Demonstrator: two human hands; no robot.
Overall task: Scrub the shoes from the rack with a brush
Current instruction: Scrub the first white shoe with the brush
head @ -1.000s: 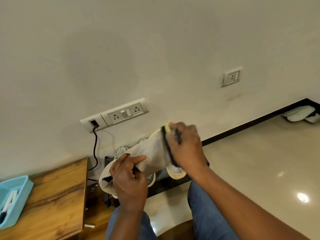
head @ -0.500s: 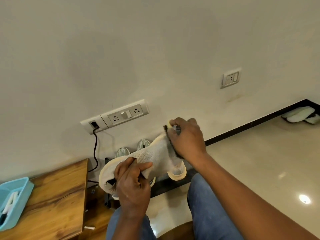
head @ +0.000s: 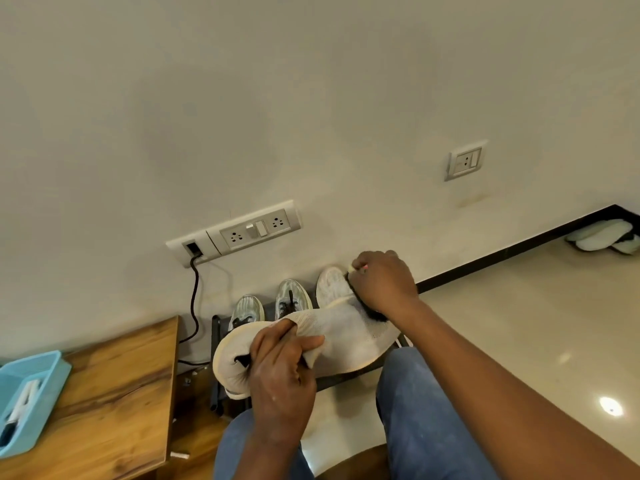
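My left hand [head: 280,368] grips a cream knit shoe [head: 341,336] by its collar and holds it sideways over my knees. My right hand [head: 382,284] is curled round a brush [head: 363,306] whose dark bristles press on the shoe's upper near the toe. Only the bristles and a pale tip of the handle show past my fingers. Behind the held shoe stands a low dark shoe rack [head: 216,341] against the wall. On it are two grey-green laced shoes [head: 291,297] and another cream shoe [head: 330,284].
A wooden table [head: 114,400] at the lower left carries a light blue tray [head: 33,396]. A black cable [head: 194,296] hangs from the wall socket strip [head: 242,230]. Pale slippers [head: 604,235] lie at the far right on the glossy floor.
My right hand with the brush has slid along the shoe's upper towards the toe end. The shoe has tipped to a flatter angle in my left hand.
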